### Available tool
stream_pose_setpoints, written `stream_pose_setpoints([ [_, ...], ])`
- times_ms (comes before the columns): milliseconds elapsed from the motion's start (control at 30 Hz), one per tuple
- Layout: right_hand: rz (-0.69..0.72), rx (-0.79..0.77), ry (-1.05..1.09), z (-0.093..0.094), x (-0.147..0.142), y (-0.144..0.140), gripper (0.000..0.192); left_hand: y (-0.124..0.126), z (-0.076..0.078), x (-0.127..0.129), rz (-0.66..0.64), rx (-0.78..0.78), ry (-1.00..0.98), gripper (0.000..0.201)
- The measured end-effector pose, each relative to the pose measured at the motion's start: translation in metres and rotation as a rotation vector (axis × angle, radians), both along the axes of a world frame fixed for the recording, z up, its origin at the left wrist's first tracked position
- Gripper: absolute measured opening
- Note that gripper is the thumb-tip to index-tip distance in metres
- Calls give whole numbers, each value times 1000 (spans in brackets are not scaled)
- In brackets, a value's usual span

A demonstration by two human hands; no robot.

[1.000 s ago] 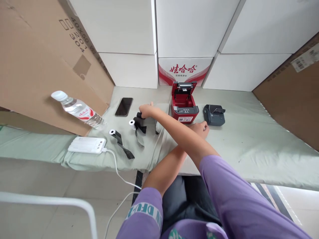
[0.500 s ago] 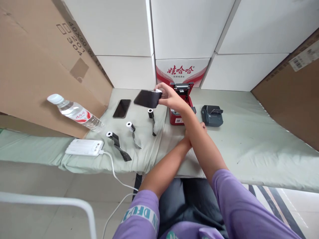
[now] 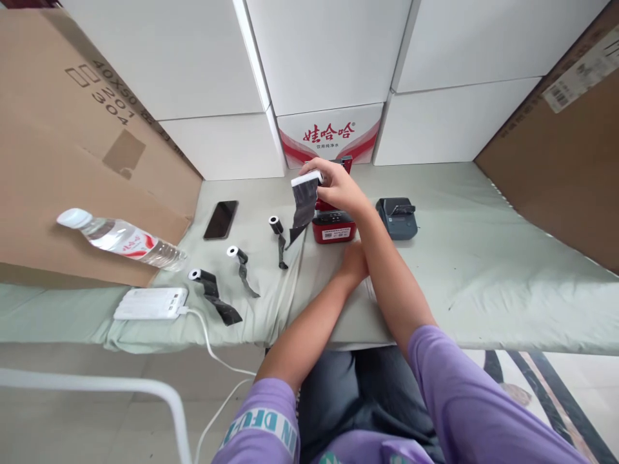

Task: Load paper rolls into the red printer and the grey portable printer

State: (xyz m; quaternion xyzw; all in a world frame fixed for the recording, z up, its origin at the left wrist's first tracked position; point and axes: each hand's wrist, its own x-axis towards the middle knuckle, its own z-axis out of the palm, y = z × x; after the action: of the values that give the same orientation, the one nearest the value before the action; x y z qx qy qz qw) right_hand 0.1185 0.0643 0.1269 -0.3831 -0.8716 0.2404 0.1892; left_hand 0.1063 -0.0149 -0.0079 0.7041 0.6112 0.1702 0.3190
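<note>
My right hand (image 3: 336, 185) is shut on a small white paper roll (image 3: 305, 180), held in the air over the red printer (image 3: 333, 227). A black strip (image 3: 302, 211) hangs down from the roll. My right forearm crosses over my left arm. My left hand (image 3: 354, 263) rests on the green table cloth (image 3: 483, 270) just in front of the red printer, with its fingers hidden under my right forearm. Three more small rolls with black tails lie to the left: one (image 3: 276, 225) near the printer, one (image 3: 235, 252) further left, one (image 3: 196, 276) by the table edge.
A dark grey printer (image 3: 397, 217) stands right of the red one. A black phone (image 3: 220, 220), a lying water bottle (image 3: 120, 237) and a white power bank (image 3: 149, 303) with a cable are at the left. Cardboard sheets (image 3: 72, 161) and white boxes (image 3: 329, 58) wall the table.
My right hand picked a roll up from the cloth at the left and carried it right, over the red printer. The black tail now hangs down. My left hand stayed by the printer.
</note>
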Motion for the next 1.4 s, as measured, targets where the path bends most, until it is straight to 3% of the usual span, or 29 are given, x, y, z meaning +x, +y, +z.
stream_pose_setpoints([
  [100, -123, 85, 87, -1, 13, 4, 42, 2, 1, 1, -67, 2, 5, 25],
  [200, -196, 63, 27, -7, 29, 10, 45, 4, -2, 3, -95, 45, 83, 20],
  [367, -162, -48, 72, -15, 48, 16, 42, 4, -8, 2, -136, 137, 90, 20],
  [500, -132, 13, 87, -26, 45, 25, 35, 3, -10, 0, -144, 164, 71, 21],
  [633, -151, 101, -11, -46, 37, 38, 20, 5, -8, 0, -144, 82, 95, 27],
  [867, -236, 147, -112, -63, 30, 46, 19, 7, -7, 1, -135, 41, 139, 27],
  [1100, -273, 45, -144, -48, 28, 38, 19, 7, -6, 1, -142, 35, 100, 25],
  [1400, -86, -291, -27, 13, 67, -5, 17, 0, -9, 4, -92, 234, -76, 19],
])
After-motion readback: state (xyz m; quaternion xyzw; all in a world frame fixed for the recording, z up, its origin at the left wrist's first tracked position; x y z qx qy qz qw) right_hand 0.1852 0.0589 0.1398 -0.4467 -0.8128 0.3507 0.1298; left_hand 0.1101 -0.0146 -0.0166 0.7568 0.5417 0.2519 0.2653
